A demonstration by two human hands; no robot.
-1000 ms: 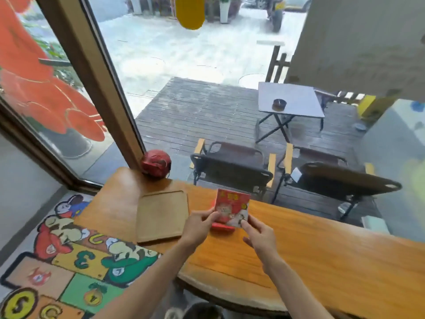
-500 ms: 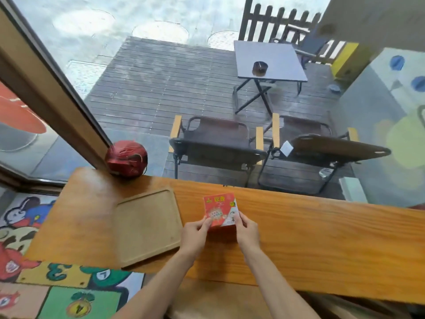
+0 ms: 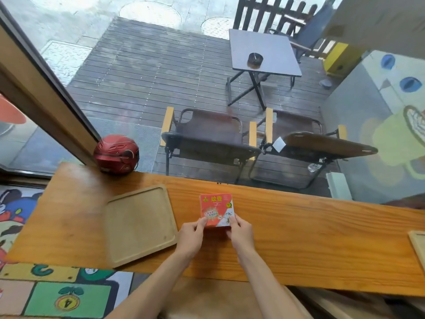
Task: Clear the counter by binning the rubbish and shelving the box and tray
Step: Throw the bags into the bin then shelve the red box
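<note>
A: Where's the view from?

B: One head-worn camera, wide-angle, pitched forward and steeply down over the wooden counter (image 3: 299, 238). Both forearms enter from the bottom edge, so it sits close above the near side.

A: Facing which way?

B: Toward the window (image 3: 138, 65) behind the counter, out onto a deck with two chairs (image 3: 207, 143) and a folding table (image 3: 264, 51). Straight lines bow near the edges.

A: Any second view to overlap?

B: None; just this one.

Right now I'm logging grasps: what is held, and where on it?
The red box, pinched at its near corners: left hand on the left corner, right hand on the right.
</note>
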